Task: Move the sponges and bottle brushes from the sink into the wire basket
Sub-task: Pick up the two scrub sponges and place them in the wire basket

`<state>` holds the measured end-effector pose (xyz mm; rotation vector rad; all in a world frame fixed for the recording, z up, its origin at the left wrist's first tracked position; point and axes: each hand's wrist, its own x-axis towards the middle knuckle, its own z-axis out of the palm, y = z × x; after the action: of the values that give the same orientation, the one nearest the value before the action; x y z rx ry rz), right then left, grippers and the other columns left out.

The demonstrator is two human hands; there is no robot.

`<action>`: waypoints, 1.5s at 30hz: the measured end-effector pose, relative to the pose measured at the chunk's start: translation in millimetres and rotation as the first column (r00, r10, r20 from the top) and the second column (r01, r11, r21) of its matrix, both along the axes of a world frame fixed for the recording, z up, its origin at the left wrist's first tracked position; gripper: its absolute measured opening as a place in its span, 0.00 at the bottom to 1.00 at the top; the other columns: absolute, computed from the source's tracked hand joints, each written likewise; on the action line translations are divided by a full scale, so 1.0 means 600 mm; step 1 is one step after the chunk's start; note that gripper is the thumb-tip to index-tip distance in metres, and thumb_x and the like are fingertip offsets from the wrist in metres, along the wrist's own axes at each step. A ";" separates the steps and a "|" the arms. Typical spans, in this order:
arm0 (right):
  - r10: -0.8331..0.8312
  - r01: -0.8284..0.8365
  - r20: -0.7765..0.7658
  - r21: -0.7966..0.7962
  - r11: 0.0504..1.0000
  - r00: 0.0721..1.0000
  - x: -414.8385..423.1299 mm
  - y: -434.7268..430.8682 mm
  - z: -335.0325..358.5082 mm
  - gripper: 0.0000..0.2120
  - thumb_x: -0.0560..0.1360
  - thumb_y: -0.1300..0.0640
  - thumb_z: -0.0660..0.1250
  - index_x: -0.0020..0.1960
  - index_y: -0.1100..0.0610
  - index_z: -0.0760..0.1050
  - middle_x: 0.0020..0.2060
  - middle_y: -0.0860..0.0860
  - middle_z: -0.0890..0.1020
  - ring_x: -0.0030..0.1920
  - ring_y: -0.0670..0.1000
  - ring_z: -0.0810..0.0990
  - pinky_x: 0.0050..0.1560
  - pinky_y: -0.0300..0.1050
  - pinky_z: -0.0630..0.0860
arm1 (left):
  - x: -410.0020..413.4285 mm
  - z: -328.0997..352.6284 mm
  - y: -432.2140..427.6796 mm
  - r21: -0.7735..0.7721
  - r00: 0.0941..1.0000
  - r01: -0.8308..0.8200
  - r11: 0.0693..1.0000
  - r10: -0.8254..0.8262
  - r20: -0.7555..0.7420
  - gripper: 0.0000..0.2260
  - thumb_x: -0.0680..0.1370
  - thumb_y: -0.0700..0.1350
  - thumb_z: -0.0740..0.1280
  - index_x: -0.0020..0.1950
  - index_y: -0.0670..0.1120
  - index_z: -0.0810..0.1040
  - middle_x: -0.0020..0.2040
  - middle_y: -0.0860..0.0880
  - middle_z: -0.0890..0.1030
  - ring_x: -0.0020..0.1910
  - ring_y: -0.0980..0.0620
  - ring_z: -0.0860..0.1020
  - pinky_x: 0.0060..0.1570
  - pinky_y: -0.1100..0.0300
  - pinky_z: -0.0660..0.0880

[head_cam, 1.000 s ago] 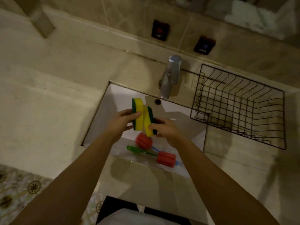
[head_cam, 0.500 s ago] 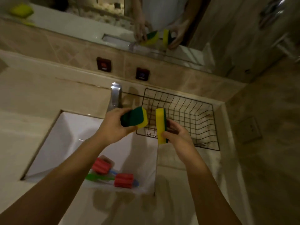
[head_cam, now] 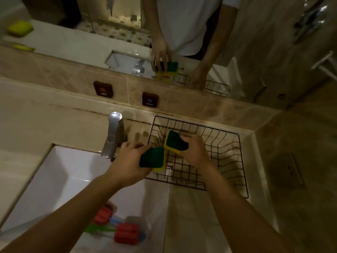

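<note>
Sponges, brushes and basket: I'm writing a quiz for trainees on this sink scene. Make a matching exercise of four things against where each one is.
Things:
1. Sponge in the left hand
2. Sponge in the right hand
3. Red bottle brushes
4. Tap

Places:
A. Lying in the sink
B. On the counter behind the sink
C. Over the near-left rim of the wire basket
D. Over the inside of the wire basket

Pairs: 1-C, 2-D, 3-A, 4-B

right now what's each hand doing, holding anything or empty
Left hand: closed on a green-and-yellow sponge at the wire basket edge.
Right hand: closed on a second sponge over the basket.
</note>
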<state>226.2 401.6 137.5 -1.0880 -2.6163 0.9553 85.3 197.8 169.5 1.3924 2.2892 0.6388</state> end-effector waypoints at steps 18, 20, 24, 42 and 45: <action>0.034 -0.023 0.225 -0.052 0.998 0.974 -0.069 0.048 -0.096 0.28 0.76 0.67 0.64 0.72 0.48 0.65 0.72 0.53 0.64 0.71 0.57 0.65 0.61 0.49 0.73 | -0.021 -0.021 0.030 0.050 0.996 0.024 0.998 -0.020 -0.083 0.31 0.68 0.51 0.75 0.70 0.51 0.72 0.63 0.48 0.75 0.62 0.45 0.67 0.60 0.55 0.68; 0.071 -0.058 0.242 -0.062 0.996 0.968 -0.058 0.043 -0.091 0.41 0.71 0.76 0.62 0.75 0.45 0.57 0.77 0.50 0.55 0.76 0.55 0.54 0.71 0.50 0.65 | -0.019 -0.016 0.046 0.047 0.993 0.036 0.998 -0.031 -0.114 0.31 0.68 0.51 0.75 0.69 0.50 0.72 0.63 0.46 0.76 0.60 0.42 0.69 0.57 0.52 0.70; -0.046 0.047 -0.020 0.062 0.997 0.999 -0.018 0.015 -0.074 0.46 0.66 0.76 0.63 0.77 0.49 0.54 0.76 0.55 0.59 0.76 0.56 0.56 0.72 0.50 0.64 | -0.016 -0.009 0.098 0.037 0.985 0.055 0.998 -0.048 -0.167 0.32 0.69 0.49 0.74 0.71 0.48 0.70 0.65 0.44 0.75 0.62 0.39 0.68 0.57 0.48 0.72; -0.125 0.201 0.633 -0.050 0.978 0.764 0.075 0.038 -0.130 0.40 0.70 0.46 0.72 0.75 0.43 0.55 0.77 0.53 0.52 0.75 0.61 0.48 0.72 0.63 0.59 | -0.003 -0.084 0.280 -0.161 0.965 0.126 0.979 -0.159 -0.207 0.29 0.70 0.49 0.73 0.70 0.49 0.69 0.67 0.44 0.72 0.65 0.41 0.65 0.62 0.47 0.69; -0.122 0.198 0.649 -0.045 0.979 0.751 0.070 0.040 -0.131 0.40 0.70 0.46 0.72 0.75 0.43 0.54 0.77 0.54 0.52 0.75 0.62 0.49 0.71 0.65 0.60 | -0.006 -0.095 0.288 -0.175 0.963 0.133 0.975 -0.169 -0.210 0.31 0.69 0.49 0.74 0.70 0.49 0.69 0.67 0.43 0.72 0.64 0.41 0.66 0.62 0.48 0.70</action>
<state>268.4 425.6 58.8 -1.9368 -2.9132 0.7920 81.6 370.7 112.4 1.6113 2.3122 0.2550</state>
